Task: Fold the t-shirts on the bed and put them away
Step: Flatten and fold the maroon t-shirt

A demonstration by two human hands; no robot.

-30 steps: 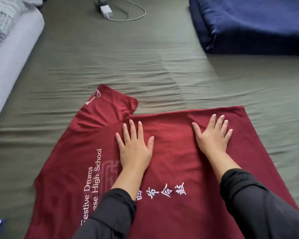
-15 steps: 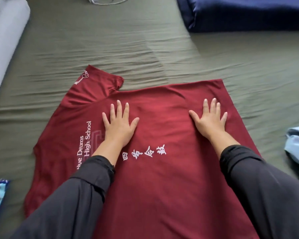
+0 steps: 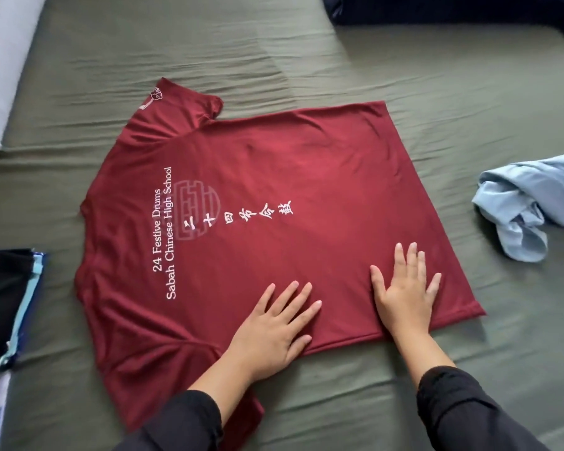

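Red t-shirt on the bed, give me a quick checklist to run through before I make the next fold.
1. Red t-shirt lying flat on the green sheet: ok.
2. Left hand flat on the near edge: ok.
3. Right hand flat on the shirt: ok.
4. Far sleeve tucked in: not ok, it sticks out.
5. Light blue garment apart from the shirt: ok.
6. Underside smooth: cannot tell.
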